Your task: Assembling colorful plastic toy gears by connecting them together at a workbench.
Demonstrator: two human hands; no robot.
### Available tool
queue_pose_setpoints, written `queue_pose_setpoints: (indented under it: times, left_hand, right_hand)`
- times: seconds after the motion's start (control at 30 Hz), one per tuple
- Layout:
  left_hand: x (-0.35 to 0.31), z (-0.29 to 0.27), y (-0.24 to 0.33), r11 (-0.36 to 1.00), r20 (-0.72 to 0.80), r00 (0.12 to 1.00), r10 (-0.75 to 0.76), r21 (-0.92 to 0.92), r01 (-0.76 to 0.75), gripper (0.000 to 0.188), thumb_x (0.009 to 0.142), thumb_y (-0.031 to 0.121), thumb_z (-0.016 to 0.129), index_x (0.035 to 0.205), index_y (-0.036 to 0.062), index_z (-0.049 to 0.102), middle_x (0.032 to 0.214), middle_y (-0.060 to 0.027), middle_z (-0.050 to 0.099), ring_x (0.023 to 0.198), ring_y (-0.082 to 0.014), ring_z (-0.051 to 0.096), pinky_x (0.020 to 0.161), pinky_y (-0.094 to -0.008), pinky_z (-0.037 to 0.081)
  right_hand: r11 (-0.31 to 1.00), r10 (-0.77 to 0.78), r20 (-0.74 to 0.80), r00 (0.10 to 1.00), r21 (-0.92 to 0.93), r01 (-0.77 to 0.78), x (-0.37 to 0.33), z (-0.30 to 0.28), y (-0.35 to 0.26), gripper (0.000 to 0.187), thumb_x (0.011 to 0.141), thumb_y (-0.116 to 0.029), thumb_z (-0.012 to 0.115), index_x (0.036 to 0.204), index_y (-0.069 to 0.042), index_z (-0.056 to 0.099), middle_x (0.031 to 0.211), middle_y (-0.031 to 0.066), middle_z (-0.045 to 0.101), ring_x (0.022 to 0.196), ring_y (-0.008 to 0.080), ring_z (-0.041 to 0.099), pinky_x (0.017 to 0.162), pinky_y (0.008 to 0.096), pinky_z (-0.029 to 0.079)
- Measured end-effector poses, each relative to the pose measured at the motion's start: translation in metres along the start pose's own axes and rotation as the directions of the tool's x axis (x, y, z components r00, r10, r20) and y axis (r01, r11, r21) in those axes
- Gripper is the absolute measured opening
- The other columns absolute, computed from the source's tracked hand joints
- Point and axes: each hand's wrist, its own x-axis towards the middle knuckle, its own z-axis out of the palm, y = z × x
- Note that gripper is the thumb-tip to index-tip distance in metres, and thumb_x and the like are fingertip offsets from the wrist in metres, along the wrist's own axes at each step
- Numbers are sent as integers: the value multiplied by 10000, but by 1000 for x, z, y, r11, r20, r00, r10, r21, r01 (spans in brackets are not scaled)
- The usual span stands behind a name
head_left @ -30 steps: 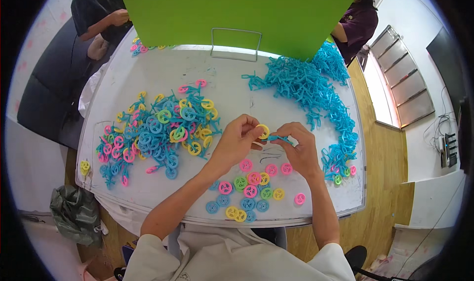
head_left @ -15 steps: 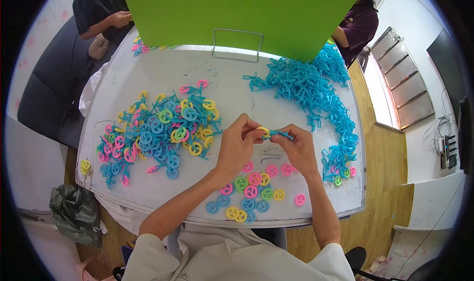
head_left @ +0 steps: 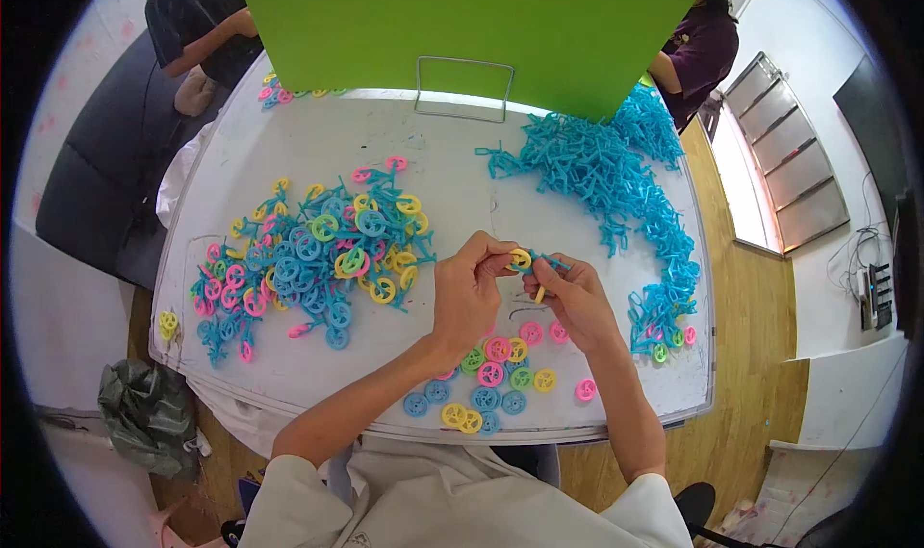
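My left hand (head_left: 469,283) pinches a small yellow plastic wheel (head_left: 521,259) by its rim, above the middle of the table. Close against it, my right hand (head_left: 574,303) grips a blue plastic frame piece (head_left: 541,259), mostly covered by the fingers. A second yellow part (head_left: 540,296), seen edge-on, pokes out under the right fingertips. Whether the wheel in my left hand is seated on the frame I cannot tell. Loose spoked wheels (head_left: 488,374) in pink, blue, green and yellow lie on the table below my hands.
Left of my hands spreads a heap of blue frames with coloured wheels (head_left: 308,264). Bare blue frames (head_left: 587,168) are piled far right, trailing down the right edge. A green panel (head_left: 462,38) with a wire handle (head_left: 462,117) stands at the back. Two other people sit beyond it.
The yellow wheel has turned more face-on between my hands. My right hand has tilted, and a second yellow part now shows below its fingers. Both hands have shifted slightly downward.
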Motion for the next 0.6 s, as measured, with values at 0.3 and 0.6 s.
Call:
queue_pose_setpoints:
  times: [0.3,0.6]
  left_hand:
    - [-1,2,-2,997,-1,997,72,37,-72,124,930,-75,445,973,-53,559,937,-118,661,864,-136,643,801,-288,562]
    - [6,-8,0,992,98,992,-85,106,74,91,945,10,502,990,-46,559,928,-98,622,791,-119,622,761,-277,561]
  right_hand:
    - [993,52,-77,996,112,-44,1,11,4,231,930,-211,622,975,16,635,800,30,640,726,81,572,654,229,461]
    - [702,-440,-113,891,-662,262,-5,15,-5,135,835,-113,703,874,13,671,736,45,652,652,70,533,563,228,419]
